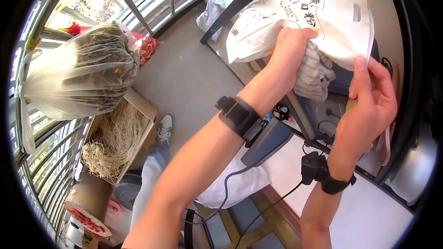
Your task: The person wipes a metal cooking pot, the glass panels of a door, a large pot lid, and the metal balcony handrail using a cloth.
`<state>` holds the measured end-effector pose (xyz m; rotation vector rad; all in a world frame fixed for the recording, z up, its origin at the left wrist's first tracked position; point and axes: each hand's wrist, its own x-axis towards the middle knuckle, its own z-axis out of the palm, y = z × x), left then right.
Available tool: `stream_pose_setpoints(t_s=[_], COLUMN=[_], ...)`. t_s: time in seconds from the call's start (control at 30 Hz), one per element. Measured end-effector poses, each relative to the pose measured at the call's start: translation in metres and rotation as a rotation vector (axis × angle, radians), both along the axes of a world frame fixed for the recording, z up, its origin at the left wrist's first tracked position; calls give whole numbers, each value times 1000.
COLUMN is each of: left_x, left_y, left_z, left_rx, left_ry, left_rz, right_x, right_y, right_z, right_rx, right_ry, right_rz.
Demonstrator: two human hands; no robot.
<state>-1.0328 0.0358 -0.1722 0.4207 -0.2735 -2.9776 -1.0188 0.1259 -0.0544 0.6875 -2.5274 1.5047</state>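
Observation:
A white plastic bag with black printed characters and a cut-out handle is stretched out in front of me. My right hand pinches its lower right corner between thumb and fingers. At the bag's lower edge is my left hand, closed, its fingers mostly hidden. A bunched grey-and-white striped plush cloth hangs from under the left hand, partly covered by it and by the bag. Both wrists wear black bands with small devices.
Dark-framed shelving stands under and around the bag. On the left, a clear sack of dry leaves hangs by metal railings above a carton of straw-like fibres. A grey device with a cable sits below my left forearm.

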Motion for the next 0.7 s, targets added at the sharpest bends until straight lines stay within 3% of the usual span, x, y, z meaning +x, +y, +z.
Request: stream_pose_setpoints(t_s=[0.17,0.33,0.43,0.47,0.57,0.67,0.7], left_x=[-24,-56,-61,-64,-76,-58,-54], left_y=[-23,-33,-38,-41,-59,-47,-47], left_z=[7,7,-2,-20,-58,-72,-74], left_rx=[37,-122,-142,-118,71,-117,-160], left_ry=[-51,-12,40,199,113,34,45], left_rz=[-62,51,-36,-101,-420,-283,-352], right_x=[-22,-42,-53,-57,-59,-51,-49], right_y=[-26,-33,-39,-38,-31,-29,-28], right_z=[-4,-11,-19,-22,-38,-48,-49], right_rx=[-29,-126,-147,-129,-33,-54,-74], right_ry=[74,92,113,122,23,-61,-86], right_rz=[66,53,79,79,128,120,110])
